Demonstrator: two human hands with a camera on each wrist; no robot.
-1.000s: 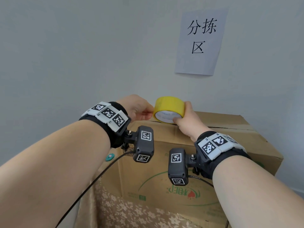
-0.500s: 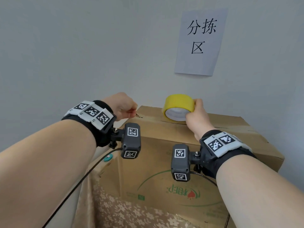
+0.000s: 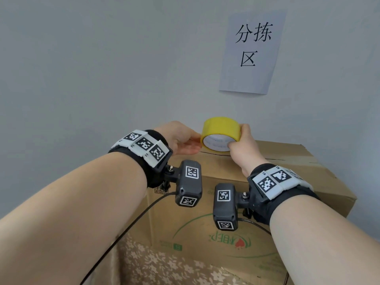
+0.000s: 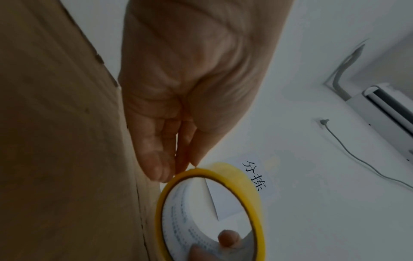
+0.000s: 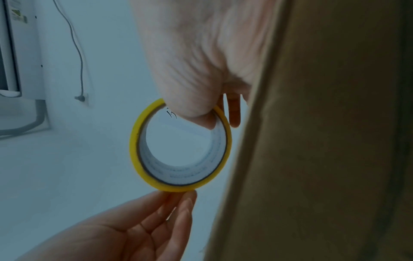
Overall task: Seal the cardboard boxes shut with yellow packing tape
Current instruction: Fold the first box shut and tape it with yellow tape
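A yellow packing tape roll [image 3: 221, 128] is held upright just above the far top edge of a brown cardboard box [image 3: 267, 182]. My right hand [image 3: 236, 138] grips it, thumb inside the white core and fingers over the outer band. My left hand [image 3: 193, 142] reaches in from the left. Its thumb and fingertips meet on the roll's outer layer. In the left wrist view that hand [image 4: 178, 159] pinches at the yellow rim [image 4: 245, 185]. In the right wrist view its fingertips [image 5: 174, 199] touch the roll [image 5: 136, 141] from below. A loose tape end is not discernible.
The box stands against a pale wall with a paper sign [image 3: 253, 52] above it. A floral cloth [image 3: 164, 264] lies at the box's near base. A black cable [image 3: 133, 223] hangs from my left wrist. An air conditioner [image 4: 391, 114] is mounted high on the wall.
My left hand drew away to the left half a second ago, and is now back at the roll. My right hand kept hold of the roll, which has shifted slightly left.
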